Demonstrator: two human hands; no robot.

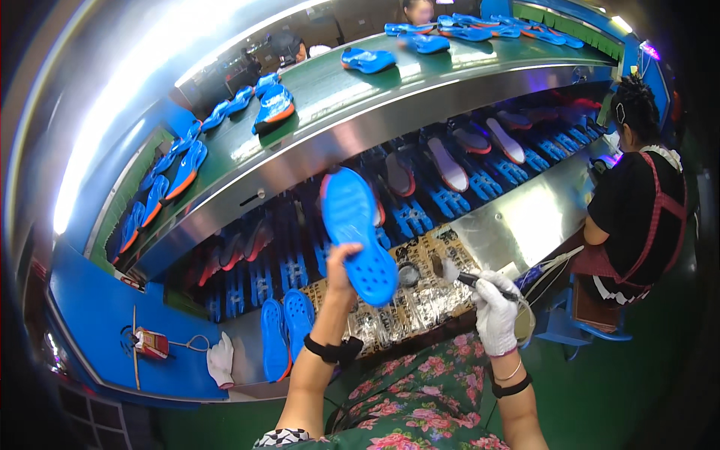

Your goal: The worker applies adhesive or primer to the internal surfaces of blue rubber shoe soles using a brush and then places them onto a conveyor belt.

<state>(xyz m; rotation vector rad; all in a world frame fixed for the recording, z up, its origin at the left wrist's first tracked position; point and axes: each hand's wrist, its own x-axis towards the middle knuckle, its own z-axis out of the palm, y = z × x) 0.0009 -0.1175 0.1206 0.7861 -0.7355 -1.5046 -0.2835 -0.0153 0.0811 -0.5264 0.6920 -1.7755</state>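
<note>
My bare left hand (341, 274) is closed around the edge of a blue shoe sole (352, 225), which is held up and tilted over the bench, its face with several small holes toward me. In its white knit glove, my right hand (496, 311) grips a brush (466, 277) with a dark handle and pale bristles pointing left. The bristles are apart from the sole. Below them lies a worktop cover (390, 319) of brown, glue-smeared printed sheeting, with a small round cup (409, 275) on it. Two more blue soles (288, 330) stand beside my left forearm.
A green conveyor belt (322, 101) carrying several blue soles curves across the far side. Under it, a rack holds soles (448, 166) on blue supports. At right sits a co-worker (637, 195). A white glove (220, 361) and a red box (153, 344) lie at left.
</note>
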